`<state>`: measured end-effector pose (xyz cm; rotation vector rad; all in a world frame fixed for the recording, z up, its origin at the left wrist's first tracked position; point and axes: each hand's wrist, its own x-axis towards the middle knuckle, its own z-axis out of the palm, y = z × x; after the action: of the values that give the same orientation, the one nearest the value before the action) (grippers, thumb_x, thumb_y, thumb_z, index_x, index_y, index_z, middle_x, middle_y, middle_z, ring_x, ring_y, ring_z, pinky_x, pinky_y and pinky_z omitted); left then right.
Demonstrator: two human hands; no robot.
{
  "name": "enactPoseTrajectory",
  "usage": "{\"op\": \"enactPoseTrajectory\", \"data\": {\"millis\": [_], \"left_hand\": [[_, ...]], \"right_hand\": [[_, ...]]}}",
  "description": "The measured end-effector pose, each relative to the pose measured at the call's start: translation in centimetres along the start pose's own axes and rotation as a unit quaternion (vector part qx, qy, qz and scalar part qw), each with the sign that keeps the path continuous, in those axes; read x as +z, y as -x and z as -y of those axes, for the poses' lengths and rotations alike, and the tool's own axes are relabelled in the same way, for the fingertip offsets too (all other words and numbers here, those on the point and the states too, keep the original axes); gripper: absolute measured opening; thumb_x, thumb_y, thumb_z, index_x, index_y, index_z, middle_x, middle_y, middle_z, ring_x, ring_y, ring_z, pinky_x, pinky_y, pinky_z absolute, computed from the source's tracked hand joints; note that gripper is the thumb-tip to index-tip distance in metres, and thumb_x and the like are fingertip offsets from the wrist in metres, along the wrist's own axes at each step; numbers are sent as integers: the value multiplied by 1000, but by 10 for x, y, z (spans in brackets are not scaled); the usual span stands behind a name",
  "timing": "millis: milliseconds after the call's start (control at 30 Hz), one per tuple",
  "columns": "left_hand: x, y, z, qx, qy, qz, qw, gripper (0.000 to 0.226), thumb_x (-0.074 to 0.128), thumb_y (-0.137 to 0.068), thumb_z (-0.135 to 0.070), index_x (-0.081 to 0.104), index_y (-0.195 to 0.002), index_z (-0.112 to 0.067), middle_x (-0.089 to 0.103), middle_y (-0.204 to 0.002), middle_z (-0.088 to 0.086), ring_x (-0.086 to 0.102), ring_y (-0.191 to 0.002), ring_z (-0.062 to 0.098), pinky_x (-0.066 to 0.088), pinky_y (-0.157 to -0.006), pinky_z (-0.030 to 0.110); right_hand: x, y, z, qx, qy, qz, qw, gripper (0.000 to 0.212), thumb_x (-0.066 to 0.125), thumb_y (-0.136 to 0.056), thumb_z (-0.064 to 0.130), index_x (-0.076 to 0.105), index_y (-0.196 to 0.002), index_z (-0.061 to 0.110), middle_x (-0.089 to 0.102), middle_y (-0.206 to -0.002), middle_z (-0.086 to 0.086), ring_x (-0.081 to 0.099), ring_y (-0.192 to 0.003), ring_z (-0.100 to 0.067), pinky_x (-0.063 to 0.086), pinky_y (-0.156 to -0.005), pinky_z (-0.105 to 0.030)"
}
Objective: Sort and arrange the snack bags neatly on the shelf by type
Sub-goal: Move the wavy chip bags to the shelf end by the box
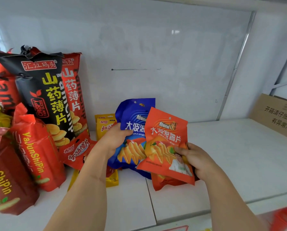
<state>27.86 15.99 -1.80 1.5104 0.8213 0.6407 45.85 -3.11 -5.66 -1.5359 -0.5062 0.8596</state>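
Note:
My left hand [114,139] grips the left edge of a blue chip bag [133,130] standing near the middle of the white shelf [223,155]. An orange chip bag [164,144] of the same brand overlaps it in front, and my right hand [195,160] pinches its lower right corner. Another orange bag [166,182] lies flat beneath it. Small yellow bags [104,125] stand behind my left hand, one more yellow bag [112,180] lies under my wrist. A small red bag [76,150] leans to the left.
Tall yam-chip bags stand at the left: a black one [44,90], a red one [74,90] behind it, and red bags [37,152] in front. A cardboard box [276,114] sits at the far right. A whiteboard-like back wall [156,55] closes the shelf.

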Motion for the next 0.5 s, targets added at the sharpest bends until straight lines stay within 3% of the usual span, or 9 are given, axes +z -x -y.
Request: {"op": "enactPoseTrajectory", "data": {"millis": [67, 167, 267, 400, 500], "left_hand": [[-1, 2, 5, 23, -12, -36, 999, 11, 68, -95, -16, 60, -103, -18, 72, -106, 5, 71, -97, 24, 59, -88, 45], [3, 1, 8, 49, 4, -98, 994, 25, 72, -92, -19, 60, -114, -14, 71, -110, 5, 71, -98, 24, 61, -83, 46], [19, 1, 7, 67, 45, -136, 987, 25, 71, -93, -18, 59, -114, -12, 69, -111, 3, 70, -97, 21, 61, -74, 37], [61, 3, 3, 76, 89, -141, 983, 17, 68, -95, -12, 57, -107, -13, 68, -96, -3, 68, -83, 10, 53, -58, 23], [99, 1, 1, 80, 87, -142, 983, 21, 69, -94, -16, 58, -111, -12, 69, -99, -3, 69, -87, 12, 53, -57, 22]], "right_hand": [[-5, 4, 1, -3, -38, 3, 999, 24, 68, -92, 17, 63, -114, 7, 71, -108, -24, 73, -94, -34, 55, -91, -50], [-21, 10, 4, -15, -99, -15, 995, 19, 66, -94, 16, 62, -111, 8, 74, -104, -20, 73, -90, -32, 57, -86, -48], [-45, 12, 6, -37, -97, -45, 994, 15, 63, -96, 20, 62, -106, 8, 64, -103, -23, 69, -94, -36, 55, -91, -50], [-82, 11, 12, -46, -107, -73, 991, 16, 65, -95, 22, 64, -106, 10, 71, -105, -19, 71, -95, -35, 57, -88, -52], [-115, 9, 19, -51, -113, -74, 990, 16, 65, -95, 21, 64, -107, 10, 76, -100, -13, 75, -87, -32, 58, -81, -48]]}}
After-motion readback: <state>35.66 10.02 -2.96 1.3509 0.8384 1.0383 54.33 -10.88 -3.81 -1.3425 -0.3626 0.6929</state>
